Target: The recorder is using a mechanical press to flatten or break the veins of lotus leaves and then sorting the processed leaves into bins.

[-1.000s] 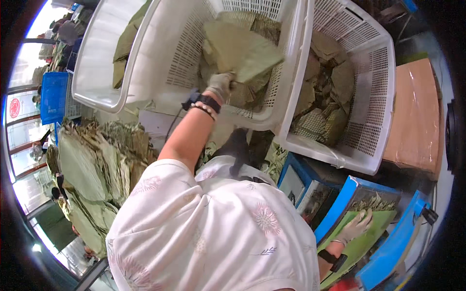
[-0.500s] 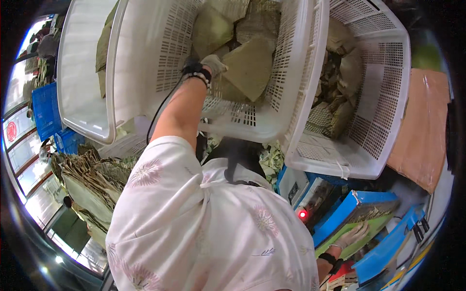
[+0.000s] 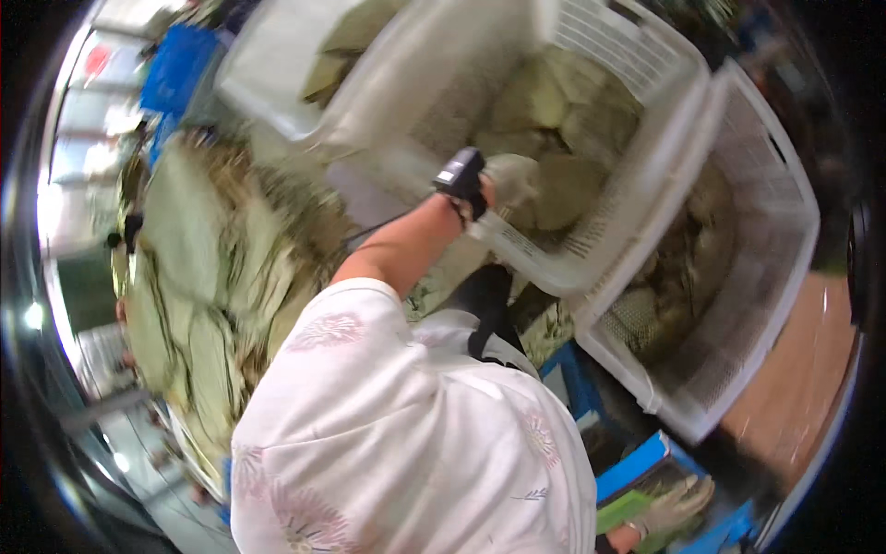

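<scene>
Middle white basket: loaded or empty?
Loaded, not brimming: greenish leaf-like sheets lie inside the basket, with bare pale wall showing above them. Blur hides their depth.

We see the left hand (image 3: 510, 180) too blurred to tell its grip; the lower edge cuts off the dark wristband (image 3: 604, 545) by the right hand (image 3: 676, 510).
</scene>
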### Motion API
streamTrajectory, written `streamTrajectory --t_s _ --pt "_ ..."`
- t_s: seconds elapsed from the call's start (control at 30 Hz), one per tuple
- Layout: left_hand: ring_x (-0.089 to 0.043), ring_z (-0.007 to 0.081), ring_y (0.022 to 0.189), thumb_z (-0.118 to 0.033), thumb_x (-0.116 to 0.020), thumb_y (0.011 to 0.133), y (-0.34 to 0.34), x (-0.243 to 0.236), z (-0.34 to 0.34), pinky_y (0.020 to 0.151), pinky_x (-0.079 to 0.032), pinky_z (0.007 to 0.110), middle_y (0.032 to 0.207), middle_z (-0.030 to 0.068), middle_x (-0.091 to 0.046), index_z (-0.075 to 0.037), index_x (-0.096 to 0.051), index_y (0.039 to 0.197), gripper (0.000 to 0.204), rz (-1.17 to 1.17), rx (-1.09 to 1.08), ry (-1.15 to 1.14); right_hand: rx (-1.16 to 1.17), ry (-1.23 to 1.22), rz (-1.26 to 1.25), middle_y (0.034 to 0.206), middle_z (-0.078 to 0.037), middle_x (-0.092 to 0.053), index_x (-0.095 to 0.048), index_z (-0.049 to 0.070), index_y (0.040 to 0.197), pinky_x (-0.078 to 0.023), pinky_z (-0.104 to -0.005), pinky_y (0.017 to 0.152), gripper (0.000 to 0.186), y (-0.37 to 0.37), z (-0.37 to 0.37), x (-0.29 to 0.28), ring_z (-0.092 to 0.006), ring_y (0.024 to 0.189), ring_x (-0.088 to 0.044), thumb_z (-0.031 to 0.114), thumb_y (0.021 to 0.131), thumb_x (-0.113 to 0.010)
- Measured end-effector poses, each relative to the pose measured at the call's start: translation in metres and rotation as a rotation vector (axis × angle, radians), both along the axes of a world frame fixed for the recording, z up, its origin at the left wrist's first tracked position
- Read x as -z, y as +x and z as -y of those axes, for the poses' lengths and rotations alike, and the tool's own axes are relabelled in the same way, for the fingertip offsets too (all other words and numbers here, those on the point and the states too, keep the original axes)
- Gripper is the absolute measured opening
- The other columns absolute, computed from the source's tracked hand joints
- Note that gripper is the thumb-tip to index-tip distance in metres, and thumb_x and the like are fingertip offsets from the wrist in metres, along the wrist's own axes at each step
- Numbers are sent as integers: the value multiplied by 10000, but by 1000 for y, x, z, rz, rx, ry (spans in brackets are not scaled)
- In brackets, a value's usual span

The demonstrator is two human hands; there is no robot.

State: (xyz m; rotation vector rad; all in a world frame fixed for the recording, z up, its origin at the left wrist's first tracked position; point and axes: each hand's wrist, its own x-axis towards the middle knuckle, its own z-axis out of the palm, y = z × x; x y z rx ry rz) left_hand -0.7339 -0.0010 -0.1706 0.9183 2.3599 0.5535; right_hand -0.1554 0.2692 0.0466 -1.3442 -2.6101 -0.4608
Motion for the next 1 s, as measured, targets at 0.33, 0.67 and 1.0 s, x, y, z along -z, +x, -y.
streamTrajectory --t_s 0.33,0.67,1.0 --pt "-676 411 954 -270 -734 831 191 -260 181 819 -545 488 1008 172 -705 -94 -678 1127 350 -262 -443 -66 -521 -782 -402 1191 -174 -672 -600 1 1318 -521 -370 962 413 -77 -82 33 -282 1071 -641 280 1016 -633" --pt "-702 394 919 -243 -740 786 191 -384 390 794 -562 479 914 174 -721 -80 -713 983 258 -843 -733 -370 -782 -864 -258 1226 -176 -650 -667 31 1213 -470 -422 1019 389 -180 35 -10 -329 1156 -599 333 967 -676" --pt "-488 237 1361 -162 -735 833 -59 -287 513 1083 -417 502 1349 42 -627 -183 -697 1192 361 -1062 -216 -722 -707 -840 -148 1197 -162 -639 -667 31 1182 -471 -432 997 333 -177 115 18 -325 1121 -597 262 944 -692"
